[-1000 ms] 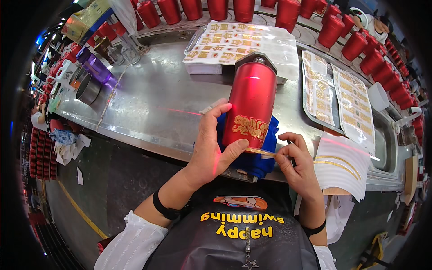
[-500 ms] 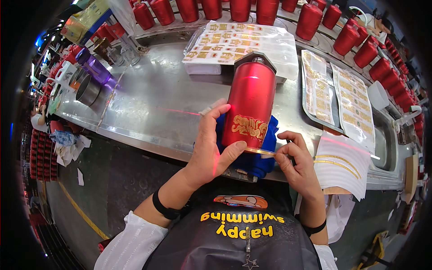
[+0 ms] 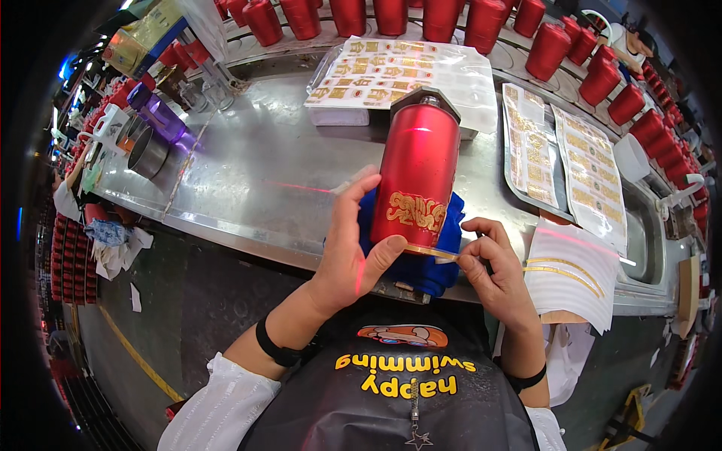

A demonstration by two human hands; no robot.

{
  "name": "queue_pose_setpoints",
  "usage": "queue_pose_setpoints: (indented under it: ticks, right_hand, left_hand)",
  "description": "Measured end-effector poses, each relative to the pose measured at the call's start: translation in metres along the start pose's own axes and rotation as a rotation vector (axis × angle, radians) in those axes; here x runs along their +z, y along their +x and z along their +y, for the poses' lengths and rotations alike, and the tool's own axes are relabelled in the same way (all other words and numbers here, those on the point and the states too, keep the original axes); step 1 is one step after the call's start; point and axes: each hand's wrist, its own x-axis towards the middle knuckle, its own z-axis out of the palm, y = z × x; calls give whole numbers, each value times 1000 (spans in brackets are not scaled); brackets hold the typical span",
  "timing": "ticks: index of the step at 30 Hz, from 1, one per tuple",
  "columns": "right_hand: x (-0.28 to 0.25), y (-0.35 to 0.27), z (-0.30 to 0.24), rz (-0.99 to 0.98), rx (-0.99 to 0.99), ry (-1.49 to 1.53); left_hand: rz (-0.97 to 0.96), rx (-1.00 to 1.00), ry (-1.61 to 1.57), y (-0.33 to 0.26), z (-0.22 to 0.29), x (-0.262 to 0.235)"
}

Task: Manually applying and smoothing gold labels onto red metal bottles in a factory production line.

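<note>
A red metal bottle [image 3: 418, 171] with a gold decal lies tilted on a blue cloth [image 3: 429, 259] at the near edge of a steel bench [image 3: 256, 173]. My left hand [image 3: 352, 244] cups the bottle's base, thumb pressed on its lower rim. My right hand [image 3: 492, 267] pinches one end of a thin gold strip [image 3: 430, 251] that stretches across the bottle's bottom edge to my left thumb.
Sheets of gold decals [image 3: 391, 69] lie behind the bottle and on trays [image 3: 560, 161] to the right. A white sheet with gold strips [image 3: 571, 272] sits at my right. Rows of red bottles [image 3: 556, 45] line the bench's far side. A purple bottle [image 3: 154, 113] and a steel cup [image 3: 147, 154] stand at left.
Both hands and the bottle stay in nearly the same place; my head has tipped a little, so the rows of red bottles sit higher in view.
</note>
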Motion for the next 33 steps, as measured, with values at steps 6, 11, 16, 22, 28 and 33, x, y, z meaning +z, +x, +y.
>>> queue_pose_setpoints:
  ticks: [6,11,16,22,28,33]
  right_hand:
    - [-1,2,3,-18,-42,9]
    - [-4,2,6,-61,35,217]
    - [-10,3,7,-97,-24,180]
    - [-9,3,7,-78,-20,166]
    - [-10,3,8,-56,-35,171]
    - [-12,3,10,-68,-22,199]
  left_hand:
    - [-46,589,474,-5,4,-15]
    - [-199,839,596,7,1,-23]
    - [-286,1009,623,23,5,-26]
    - [-316,1098,595,30,1,-20]
    - [-313,1075,623,24,-6,-20]
    - [-317,1069,642,20,-12,-20]
